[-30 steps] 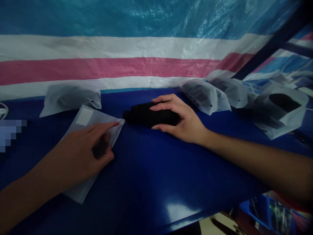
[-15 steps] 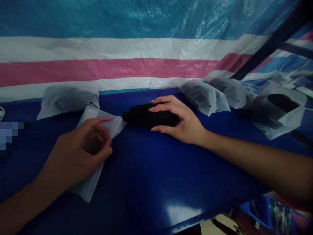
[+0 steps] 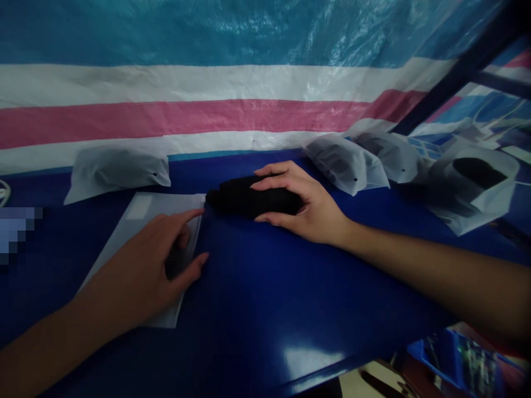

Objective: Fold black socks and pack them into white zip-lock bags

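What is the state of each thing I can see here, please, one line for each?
Left hand: resting on the flat bag, fingers at its open end.
Flat bag: lying flat, nothing inside.
Right hand: wrapped over the black bundle.
Black bundle: folded, unbagged, on the blue table.
Filled bags: stuffed, lying at the back.

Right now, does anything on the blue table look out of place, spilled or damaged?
Nothing stands out. The left hand presses a flat empty bag, the right hand grips a black folded item, and filled bags lie intact on the blue table.
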`<state>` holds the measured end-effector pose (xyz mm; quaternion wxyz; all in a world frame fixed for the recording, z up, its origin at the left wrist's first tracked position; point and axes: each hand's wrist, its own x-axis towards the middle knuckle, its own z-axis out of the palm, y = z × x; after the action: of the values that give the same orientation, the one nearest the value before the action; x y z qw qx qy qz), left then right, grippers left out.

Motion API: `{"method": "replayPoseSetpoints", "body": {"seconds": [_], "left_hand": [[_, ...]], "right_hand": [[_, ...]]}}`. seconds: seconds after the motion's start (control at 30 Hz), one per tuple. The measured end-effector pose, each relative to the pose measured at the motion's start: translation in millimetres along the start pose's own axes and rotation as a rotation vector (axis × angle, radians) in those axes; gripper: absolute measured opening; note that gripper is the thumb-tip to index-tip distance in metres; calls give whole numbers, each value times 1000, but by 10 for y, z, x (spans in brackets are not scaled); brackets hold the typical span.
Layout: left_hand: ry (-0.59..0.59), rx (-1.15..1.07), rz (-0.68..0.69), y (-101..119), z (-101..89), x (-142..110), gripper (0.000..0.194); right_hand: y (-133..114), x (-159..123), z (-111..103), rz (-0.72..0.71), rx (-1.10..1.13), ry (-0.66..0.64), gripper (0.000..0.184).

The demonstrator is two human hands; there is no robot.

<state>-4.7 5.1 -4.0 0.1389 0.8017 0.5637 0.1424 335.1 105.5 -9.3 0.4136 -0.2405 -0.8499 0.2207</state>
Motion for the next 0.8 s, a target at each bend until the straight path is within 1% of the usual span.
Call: {"method": "replayPoseSetpoints", "body": {"seconds": [0.07, 0.13, 0.23, 0.33, 0.43, 0.5, 0.57, 0.67, 0.73, 0.8], "left_hand": [[-12, 13, -41, 22, 7, -25, 72], [7, 10, -64, 27, 7, -34, 74], [18, -11, -51, 0, -3, -26, 68], [22, -78, -19, -33, -32, -8, 61], [101, -154, -16, -34, -71, -1, 57], [185, -173, -34, -18, -83, -3, 58], [244, -177, -62, -1, -79, -9, 63], [254, -190, -56, 16, -63, -18, 71], [252, -226, -31, 21, -62, -27, 71], [274, -370, -42, 22, -72, -37, 67]], "right_hand": [[-6, 0, -1, 5, 1, 0, 50], [-7, 0, -1, 6, 0, -2, 50], [6, -1, 1, 0, -2, -3, 50], [12, -1, 4, -35, -6, 3, 49], [-41, -6, 3, -130, -8, 6, 48], [-111, -18, 6, -213, 4, 12, 52], [-189, -36, 17, -284, 27, 10, 55], [-265, -62, 46, -383, 58, -37, 48], [-272, -70, 64, -435, 53, -65, 42], [-253, -67, 72, -460, 11, -75, 38]]}}
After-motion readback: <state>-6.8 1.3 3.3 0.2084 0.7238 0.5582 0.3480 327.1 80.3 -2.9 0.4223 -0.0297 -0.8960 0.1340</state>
